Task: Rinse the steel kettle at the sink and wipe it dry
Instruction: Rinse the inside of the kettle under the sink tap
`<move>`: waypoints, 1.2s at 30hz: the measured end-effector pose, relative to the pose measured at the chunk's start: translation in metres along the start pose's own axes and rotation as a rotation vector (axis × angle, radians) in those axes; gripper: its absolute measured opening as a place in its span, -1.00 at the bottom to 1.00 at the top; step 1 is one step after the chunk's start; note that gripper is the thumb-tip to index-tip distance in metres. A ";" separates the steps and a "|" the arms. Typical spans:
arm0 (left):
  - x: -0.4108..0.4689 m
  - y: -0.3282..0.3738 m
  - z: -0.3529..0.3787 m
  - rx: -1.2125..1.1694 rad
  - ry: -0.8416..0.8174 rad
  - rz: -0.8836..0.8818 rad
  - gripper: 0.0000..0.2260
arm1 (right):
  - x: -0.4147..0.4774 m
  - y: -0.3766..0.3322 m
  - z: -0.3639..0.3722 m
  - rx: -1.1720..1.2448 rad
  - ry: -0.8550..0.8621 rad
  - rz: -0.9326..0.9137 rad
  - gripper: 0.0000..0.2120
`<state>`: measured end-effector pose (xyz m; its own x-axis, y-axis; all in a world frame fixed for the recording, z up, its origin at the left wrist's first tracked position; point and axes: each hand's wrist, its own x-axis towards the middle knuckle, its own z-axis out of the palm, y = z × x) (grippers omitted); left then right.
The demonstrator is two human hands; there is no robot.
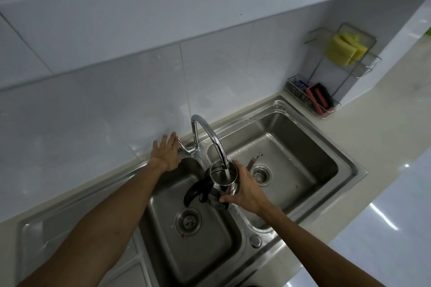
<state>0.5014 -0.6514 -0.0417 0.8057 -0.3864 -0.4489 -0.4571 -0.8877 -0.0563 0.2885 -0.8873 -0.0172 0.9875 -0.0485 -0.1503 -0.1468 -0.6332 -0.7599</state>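
The steel kettle (215, 187) with a black handle is held over the divider of the double sink (310, 140), its open mouth under the tap spout (213, 140). Water runs from the spout into the kettle. My right hand (245, 190) grips the kettle's body from the right. My left hand (166, 152) has its fingers spread, resting on the tap lever (184, 147) at the back of the sink.
A wire rack (335, 70) at the back right holds yellow sponges (345, 50) above and a pink and black scrubber (318, 98) below. Drains sit in the left basin (188, 220) and right basin (261, 174). The pale counter runs along the right side.
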 end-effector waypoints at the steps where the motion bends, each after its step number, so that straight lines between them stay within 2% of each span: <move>1: 0.000 -0.002 0.000 -0.002 -0.008 -0.005 -0.24 | 0.000 0.000 0.000 0.000 -0.003 0.000 0.05; 6: -0.005 -0.019 0.013 0.007 -0.093 -0.095 -0.32 | -0.001 -0.001 -0.001 0.004 -0.005 -0.015 0.03; 8: -0.014 -0.026 0.024 -0.049 -0.066 -0.081 -0.35 | 0.000 0.001 0.000 0.006 -0.002 -0.012 0.04; 10: -0.028 -0.026 0.029 -0.223 0.017 -0.043 -0.39 | 0.000 0.001 0.000 0.005 -0.003 -0.008 0.05; 14: -0.067 -0.002 0.023 -0.759 0.207 0.035 -0.42 | 0.001 0.003 0.002 0.006 -0.007 -0.015 0.04; 16: -0.092 0.021 0.014 -0.979 0.251 0.107 -0.30 | 0.002 0.005 0.002 0.008 0.001 -0.021 0.05; 18: -0.110 0.046 0.009 -1.127 0.209 0.158 -0.22 | 0.002 0.006 0.002 0.005 0.007 -0.020 0.07; 23: -0.118 0.078 0.022 -1.113 0.120 0.192 -0.03 | 0.003 0.009 0.004 -0.004 0.008 -0.006 0.10; 29: -0.118 0.091 0.036 -1.116 0.180 0.212 -0.28 | 0.004 0.010 0.006 0.000 0.008 -0.017 0.10; 36: -0.120 0.099 0.037 -1.045 0.261 0.176 -0.28 | 0.003 0.010 0.005 0.022 0.005 -0.052 0.14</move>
<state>0.3456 -0.6833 -0.0267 0.8720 -0.4603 -0.1663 -0.1275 -0.5417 0.8309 0.2896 -0.8898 -0.0289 0.9940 -0.0199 -0.1076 -0.0968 -0.6182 -0.7801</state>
